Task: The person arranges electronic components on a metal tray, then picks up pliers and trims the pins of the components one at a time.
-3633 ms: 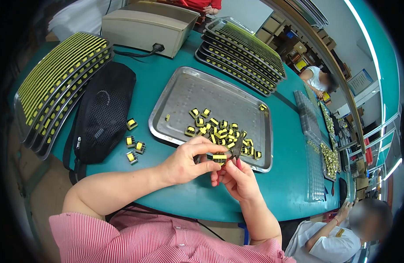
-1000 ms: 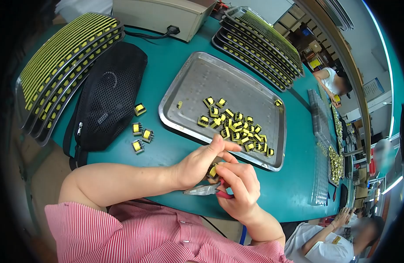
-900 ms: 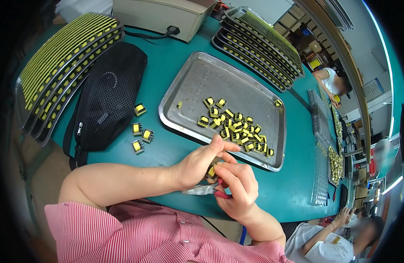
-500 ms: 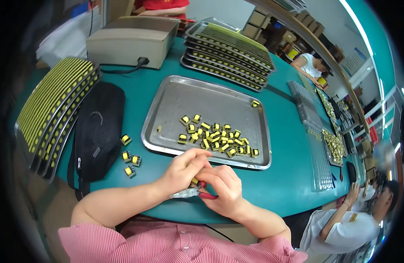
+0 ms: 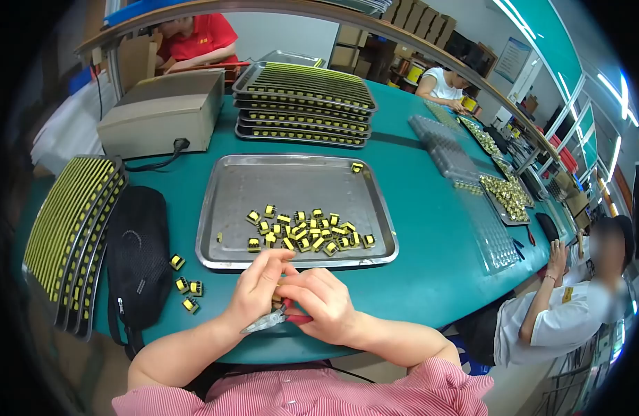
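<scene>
My left hand [image 5: 257,290] is closed in front of the tray, its fingertips meeting those of my right hand. Between them a bit of yellow shows, seemingly a small transformer [image 5: 277,298], mostly hidden by the fingers. Red-handled pliers [image 5: 265,322] lie in my right hand [image 5: 321,302], which is curled round the handles; their pale jaws point left beneath my left hand. Just beyond, a metal tray [image 5: 285,184] carries a heap of yellow-and-black transformers [image 5: 305,233], with a single one [image 5: 357,167] in its far right corner.
Several loose transformers [image 5: 190,304] lie left of the tray beside a black mesh pouch [image 5: 135,256]. Stacked filled trays stand at the left [image 5: 73,236] and back [image 5: 302,104]. A beige machine [image 5: 163,107] sits back left. Clear plastic trays [image 5: 496,239] lie right; other people sit around.
The view has tilted and shifted, so the tray and hands appear further left. Both hands stay together at the tray's near edge, the pliers still in my right hand.
</scene>
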`<state>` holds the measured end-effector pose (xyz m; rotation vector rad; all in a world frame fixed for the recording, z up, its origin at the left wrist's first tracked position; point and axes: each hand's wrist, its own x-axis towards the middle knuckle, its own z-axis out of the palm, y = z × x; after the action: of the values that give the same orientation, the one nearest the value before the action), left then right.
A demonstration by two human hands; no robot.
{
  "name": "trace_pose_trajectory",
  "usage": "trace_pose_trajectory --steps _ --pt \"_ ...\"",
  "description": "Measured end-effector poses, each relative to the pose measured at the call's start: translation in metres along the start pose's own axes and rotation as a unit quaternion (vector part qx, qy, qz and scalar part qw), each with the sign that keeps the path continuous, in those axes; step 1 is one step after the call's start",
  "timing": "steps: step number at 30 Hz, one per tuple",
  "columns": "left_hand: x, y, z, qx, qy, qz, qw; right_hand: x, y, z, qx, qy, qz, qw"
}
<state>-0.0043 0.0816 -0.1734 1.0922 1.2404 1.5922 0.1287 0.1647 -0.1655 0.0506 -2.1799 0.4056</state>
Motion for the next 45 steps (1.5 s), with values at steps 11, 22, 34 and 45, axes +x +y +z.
trace_pose_trajectory --steps 11,22,34,45 --pt "0.011 -0.002 -0.005 0.023 0.000 -0.024 0.999 0.001 0.007 0.002 -0.018 -0.007 0.008 1.000" --pt "0.014 0.009 -0.016 0.038 0.010 -0.002 0.999 -0.002 0.015 -0.023 0.366 0.076 0.446 0.813" --pt "0.008 -0.013 -0.016 0.021 -0.022 0.075 0.997 -0.004 0.020 -0.014 0.502 -0.014 0.501 0.705" --pt "0.009 0.005 -0.027 0.172 0.066 0.175 0.967 0.006 0.026 -0.030 -0.096 -0.032 0.239 0.966"
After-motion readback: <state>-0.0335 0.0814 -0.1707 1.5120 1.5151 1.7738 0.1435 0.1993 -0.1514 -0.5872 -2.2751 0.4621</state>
